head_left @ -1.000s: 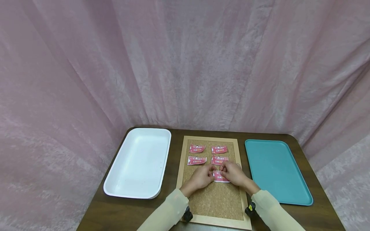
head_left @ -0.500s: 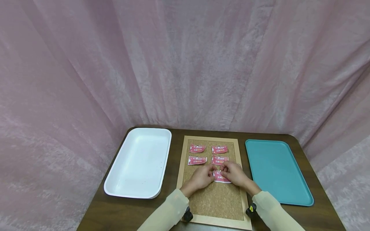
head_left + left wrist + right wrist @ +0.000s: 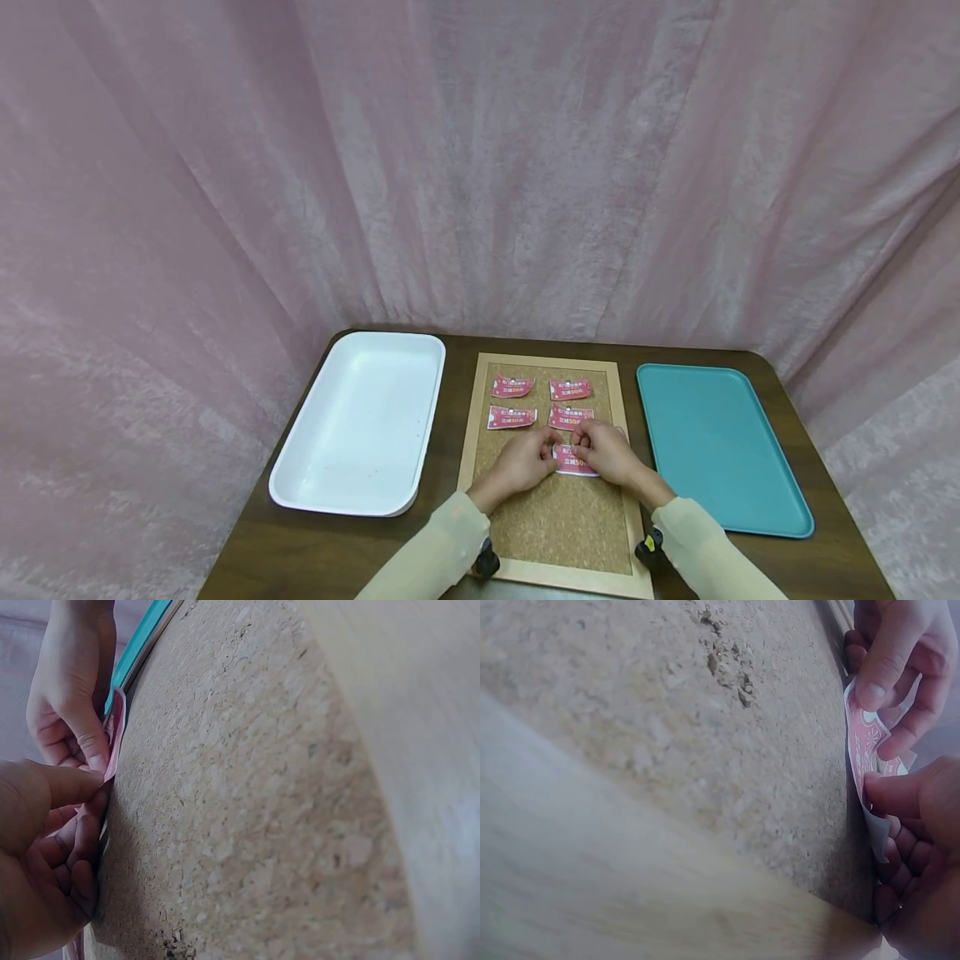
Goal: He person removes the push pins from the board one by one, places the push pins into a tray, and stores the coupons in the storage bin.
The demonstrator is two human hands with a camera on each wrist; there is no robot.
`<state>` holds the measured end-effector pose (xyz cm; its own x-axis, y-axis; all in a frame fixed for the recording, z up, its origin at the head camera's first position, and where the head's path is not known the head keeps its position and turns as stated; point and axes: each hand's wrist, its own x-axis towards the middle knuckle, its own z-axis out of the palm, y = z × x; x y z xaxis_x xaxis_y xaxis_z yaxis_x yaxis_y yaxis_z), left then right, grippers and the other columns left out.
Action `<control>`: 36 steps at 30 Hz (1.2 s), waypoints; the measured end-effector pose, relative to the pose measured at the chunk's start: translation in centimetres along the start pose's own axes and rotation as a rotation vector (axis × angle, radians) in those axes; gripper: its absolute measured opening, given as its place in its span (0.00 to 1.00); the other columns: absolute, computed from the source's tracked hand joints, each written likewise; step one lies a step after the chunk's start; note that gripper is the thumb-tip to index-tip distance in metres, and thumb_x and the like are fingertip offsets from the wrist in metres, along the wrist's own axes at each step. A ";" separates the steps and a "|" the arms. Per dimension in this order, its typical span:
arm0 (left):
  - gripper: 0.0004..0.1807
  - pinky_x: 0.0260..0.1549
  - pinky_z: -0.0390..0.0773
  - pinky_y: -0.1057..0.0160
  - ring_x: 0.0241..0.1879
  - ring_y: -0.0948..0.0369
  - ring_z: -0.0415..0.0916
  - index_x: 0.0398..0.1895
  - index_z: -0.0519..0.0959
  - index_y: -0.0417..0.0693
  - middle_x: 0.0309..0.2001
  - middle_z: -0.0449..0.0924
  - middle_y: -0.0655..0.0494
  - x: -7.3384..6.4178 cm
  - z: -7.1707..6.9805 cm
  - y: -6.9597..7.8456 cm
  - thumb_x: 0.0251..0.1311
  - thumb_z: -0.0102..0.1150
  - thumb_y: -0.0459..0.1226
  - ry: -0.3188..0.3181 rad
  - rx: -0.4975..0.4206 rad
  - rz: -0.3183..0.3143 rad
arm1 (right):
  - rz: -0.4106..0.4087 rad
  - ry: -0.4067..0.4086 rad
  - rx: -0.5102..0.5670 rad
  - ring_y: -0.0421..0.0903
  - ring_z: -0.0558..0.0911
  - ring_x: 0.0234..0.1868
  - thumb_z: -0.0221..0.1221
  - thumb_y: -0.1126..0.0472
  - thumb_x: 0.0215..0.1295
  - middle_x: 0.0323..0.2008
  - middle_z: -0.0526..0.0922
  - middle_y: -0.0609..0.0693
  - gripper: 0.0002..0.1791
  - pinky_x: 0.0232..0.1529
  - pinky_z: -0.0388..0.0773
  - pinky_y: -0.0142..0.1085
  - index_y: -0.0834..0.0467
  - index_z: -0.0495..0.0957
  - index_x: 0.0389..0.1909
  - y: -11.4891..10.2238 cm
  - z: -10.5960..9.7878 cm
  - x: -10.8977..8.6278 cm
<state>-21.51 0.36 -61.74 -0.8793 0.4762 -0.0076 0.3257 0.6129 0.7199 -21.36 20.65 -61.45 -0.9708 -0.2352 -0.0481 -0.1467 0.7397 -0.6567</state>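
A pink paper coupon (image 3: 574, 463) lies low on the cork board (image 3: 557, 525), below two rows of similar coupons. My left hand (image 3: 522, 460) pinches its left end; the thumb presses on the printed face in the right wrist view, where the coupon (image 3: 864, 742) bows off the cork. From the other side my right hand (image 3: 609, 452) holds the coupon near its upper right part, thumb on the face and fingers curled. In the left wrist view both hands meet at the coupon (image 3: 115, 739). Whether a pin sits between the right fingers is hidden.
Four-sided white tray (image 3: 356, 433) stands left of the board, and a flat teal tray (image 3: 723, 450) lies on its right. Pinned coupons (image 3: 512, 417) fill the board's upper part. Behind the dark wooden table (image 3: 315, 550) hangs a pink curtain (image 3: 480, 167).
Both hands stay at the same coupon, with almost no movement. The coupon's lower right edge shifts very slightly.
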 end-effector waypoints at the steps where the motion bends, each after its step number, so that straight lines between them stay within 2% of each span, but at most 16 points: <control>1: 0.15 0.23 0.68 0.70 0.23 0.72 0.68 0.52 0.84 0.46 0.26 0.77 0.63 0.0 0.0 0.0 0.62 0.70 0.30 0.001 0.001 0.002 | 0.001 0.000 0.002 0.40 0.72 0.28 0.67 0.68 0.67 0.25 0.75 0.43 0.09 0.34 0.67 0.36 0.53 0.79 0.31 0.0 0.0 0.0; 7: 0.15 0.23 0.68 0.70 0.24 0.72 0.69 0.52 0.84 0.47 0.27 0.77 0.64 -0.1 0.0 0.1 0.62 0.70 0.31 0.003 0.002 0.004 | 0.016 0.001 0.027 0.41 0.72 0.28 0.67 0.68 0.68 0.25 0.76 0.44 0.09 0.31 0.68 0.34 0.53 0.79 0.31 0.2 0.1 0.0; 17: 0.16 0.23 0.69 0.70 0.23 0.72 0.69 0.52 0.84 0.46 0.26 0.77 0.64 -0.1 0.0 -0.1 0.61 0.69 0.30 0.006 -0.012 0.006 | -0.009 0.000 0.041 0.39 0.73 0.27 0.67 0.68 0.68 0.24 0.77 0.43 0.10 0.31 0.69 0.34 0.53 0.80 0.29 0.2 0.1 0.0; 26: 0.16 0.23 0.68 0.70 0.23 0.72 0.69 0.53 0.84 0.46 0.25 0.76 0.65 -0.1 0.0 -0.3 0.61 0.70 0.30 0.005 -0.022 -0.001 | -0.002 -0.027 0.191 0.40 0.74 0.27 0.63 0.72 0.65 0.24 0.79 0.46 0.07 0.28 0.70 0.32 0.58 0.81 0.30 0.0 -0.5 -0.1; 36: 0.15 0.24 0.69 0.70 0.24 0.72 0.69 0.52 0.84 0.47 0.26 0.76 0.65 -0.1 0.1 -0.5 0.62 0.70 0.30 0.017 -0.033 -0.001 | 0.009 -0.007 0.242 0.42 0.74 0.27 0.63 0.72 0.65 0.25 0.79 0.47 0.06 0.27 0.70 0.32 0.60 0.80 0.31 0.1 -0.9 0.0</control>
<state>-21.52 0.10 -62.15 -0.8856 0.4644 0.0036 0.3135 0.5921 0.7424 -21.51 21.25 -60.87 -0.9703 -0.2343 -0.0595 -0.0875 0.5696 -0.8172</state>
